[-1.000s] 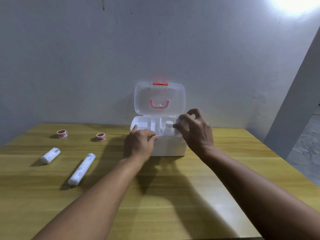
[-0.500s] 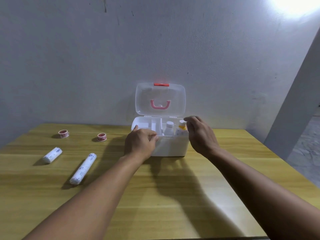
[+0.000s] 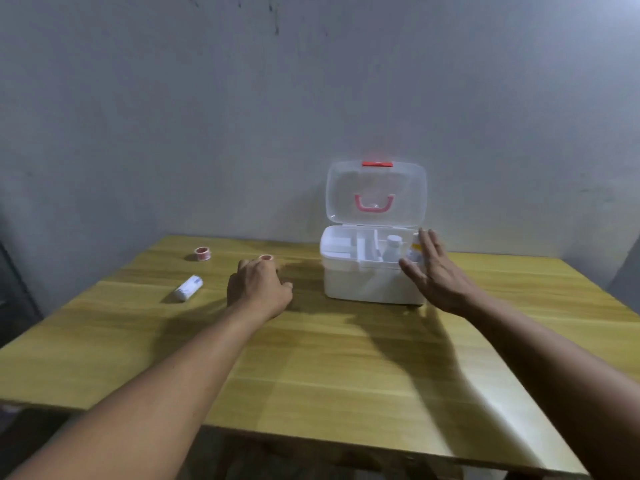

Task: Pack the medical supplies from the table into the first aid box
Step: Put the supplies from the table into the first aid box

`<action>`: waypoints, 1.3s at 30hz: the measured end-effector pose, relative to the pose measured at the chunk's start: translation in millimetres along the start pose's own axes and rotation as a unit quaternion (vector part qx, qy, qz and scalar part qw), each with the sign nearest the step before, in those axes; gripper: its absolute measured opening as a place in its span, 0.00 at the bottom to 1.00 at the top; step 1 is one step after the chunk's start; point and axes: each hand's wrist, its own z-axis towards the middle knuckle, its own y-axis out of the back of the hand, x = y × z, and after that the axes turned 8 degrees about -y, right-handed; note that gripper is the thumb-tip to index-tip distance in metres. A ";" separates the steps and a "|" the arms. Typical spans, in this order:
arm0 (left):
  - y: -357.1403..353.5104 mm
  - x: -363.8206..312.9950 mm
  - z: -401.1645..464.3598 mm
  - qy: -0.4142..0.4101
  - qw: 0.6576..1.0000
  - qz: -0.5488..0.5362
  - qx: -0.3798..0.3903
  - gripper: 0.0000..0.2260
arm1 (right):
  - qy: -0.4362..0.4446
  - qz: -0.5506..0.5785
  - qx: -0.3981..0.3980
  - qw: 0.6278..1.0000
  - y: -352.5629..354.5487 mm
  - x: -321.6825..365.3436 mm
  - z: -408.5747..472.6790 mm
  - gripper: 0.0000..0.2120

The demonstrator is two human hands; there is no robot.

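First aid box: stood open at the back of the table, clear lid upright, a white bottle inside.
Right hand: fingers spread and empty, just in front of the box's right end.
Left hand: fingers loosely curled, empty, beside a tape roll.
Left side: another tape roll and a bandage roll lay apart.

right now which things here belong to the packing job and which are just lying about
Belong to the job:
first aid box, open
two bottles inside it
two tape rolls
bandage roll
left hand, right hand

Just there:
table
wall
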 end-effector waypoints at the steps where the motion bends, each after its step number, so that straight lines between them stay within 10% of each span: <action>1: 3.5 7.9 -1.6 0.031 0.999 0.025 0.029 0.17 | -0.005 -0.002 0.000 1.000 0.2 -1.1 0.6 0.39; 16: 8.8 100.3 9.8 0.084 0.981 0.160 0.073 0.09 | -0.023 0.004 0.006 1.000 -0.8 -1.9 0.8 0.39; 24: 7.8 121.3 30.4 0.114 0.990 -0.031 0.080 0.22 | -0.024 0.003 0.006 1.000 0.1 1.7 -1.4 0.38; 39: 21.4 -37.7 81.3 -0.091 0.977 -0.194 0.004 0.04 | -0.021 0.029 0.004 0.999 -0.8 2.6 -5.8 0.37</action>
